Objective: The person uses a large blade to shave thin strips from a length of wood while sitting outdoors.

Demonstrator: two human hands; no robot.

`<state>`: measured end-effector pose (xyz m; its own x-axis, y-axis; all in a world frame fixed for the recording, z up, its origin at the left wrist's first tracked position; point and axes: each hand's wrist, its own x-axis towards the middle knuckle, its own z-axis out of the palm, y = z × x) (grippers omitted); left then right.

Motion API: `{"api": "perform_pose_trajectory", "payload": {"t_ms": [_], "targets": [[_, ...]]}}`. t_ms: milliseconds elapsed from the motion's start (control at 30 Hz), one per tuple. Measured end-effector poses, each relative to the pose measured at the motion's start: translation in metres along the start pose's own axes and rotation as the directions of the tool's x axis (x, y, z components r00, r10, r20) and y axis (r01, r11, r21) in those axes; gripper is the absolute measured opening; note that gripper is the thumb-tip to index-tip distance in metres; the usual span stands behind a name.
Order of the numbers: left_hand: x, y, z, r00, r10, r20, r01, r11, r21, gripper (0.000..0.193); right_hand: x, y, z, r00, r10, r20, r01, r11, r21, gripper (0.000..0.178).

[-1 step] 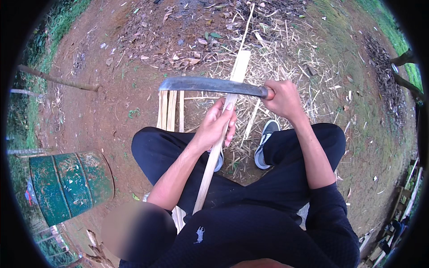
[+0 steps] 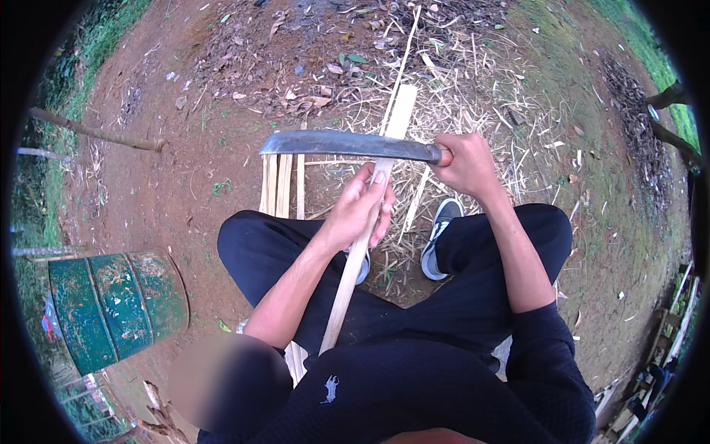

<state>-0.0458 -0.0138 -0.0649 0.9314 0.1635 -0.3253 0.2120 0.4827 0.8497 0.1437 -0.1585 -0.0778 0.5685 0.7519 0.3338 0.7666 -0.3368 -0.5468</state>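
Note:
A long pale wooden slat (image 2: 347, 300) slants up from my lap, its far end lighter and freshly cut. My left hand (image 2: 360, 209) is closed around it near the middle, thumb lying along the top. In my right hand (image 2: 467, 164) is the handle of a machete (image 2: 325, 142), gripped in a fist. Its long grey blade points left and lies across the slat just beyond my left hand. Whether the edge bites into the wood, I cannot tell. A thin sliver (image 2: 403, 63) stretches beyond the blade along the slat's left side.
Shavings (image 2: 458, 89) litter the dirt ahead of my shoes (image 2: 442, 237). Several pale slats (image 2: 279, 185) lie beyond my left knee. A green metal drum (image 2: 118, 307) lies at left, near a thin pole (image 2: 100, 133). Stacked wood (image 2: 677, 325) is at far right.
The machete has shifted very slightly to the left and toward me along the slat. Both hands keep their grips.

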Motion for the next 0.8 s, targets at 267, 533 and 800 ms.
{"api": "perform_pose_trajectory", "payload": {"t_ms": [267, 533, 800], "targets": [[-0.007, -0.003, 0.005, 0.996, 0.042, 0.072, -0.056, 0.977, 0.205, 0.032, -0.002, 0.008, 0.017, 0.996, -0.073, -0.045, 0.073, 0.997, 0.016, 0.012], [0.014, -0.005, -0.007, 0.995, 0.088, -0.038, -0.072, 0.950, 0.303, 0.024, 0.005, 0.067, 0.012, 0.980, 0.172, -0.103, -0.191, 0.955, -0.226, 0.011], [-0.005, -0.001, 0.005, 0.999, 0.014, 0.040, -0.023, 0.970, 0.242, 0.026, 0.009, 0.031, 0.017, 0.996, -0.090, -0.003, 0.086, 0.962, -0.261, 0.010]]}}
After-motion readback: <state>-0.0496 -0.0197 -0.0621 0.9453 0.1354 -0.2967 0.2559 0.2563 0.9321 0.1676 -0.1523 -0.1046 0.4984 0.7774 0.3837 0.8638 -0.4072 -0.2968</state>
